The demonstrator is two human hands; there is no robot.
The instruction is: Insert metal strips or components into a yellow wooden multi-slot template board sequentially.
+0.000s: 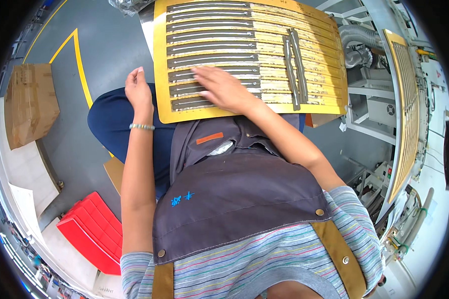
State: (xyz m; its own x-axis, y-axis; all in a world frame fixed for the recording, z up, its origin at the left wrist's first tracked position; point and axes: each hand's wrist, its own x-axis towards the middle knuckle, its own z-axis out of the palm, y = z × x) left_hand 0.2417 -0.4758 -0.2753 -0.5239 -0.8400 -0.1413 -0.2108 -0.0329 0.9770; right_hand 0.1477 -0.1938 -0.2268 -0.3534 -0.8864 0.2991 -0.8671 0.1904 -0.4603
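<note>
A yellow board [160, 74] lies across my lap, with rows of narrow slots. Its left half carries several dark grey strips [209, 48], each with a thin pale line along the middle. Two loose dark strips [300, 67] lie crosswise over the right half, where the slots show a shiny, patchy surface. My right hand [224, 90] rests over the lower strips, palm down, fingers stretched toward the left. Just off the board's left edge, my left hand [139, 90] is raised with loosely bent fingers, and I see nothing in it. A beaded bracelet circles that wrist.
At left, a cardboard box [32, 102] stands near yellow floor lines. A red plastic bin [92, 231] is at lower left. To the right are a white metal frame [376, 89] with a silver flexible duct [359, 42] and another slotted yellow board [406, 114] standing on edge.
</note>
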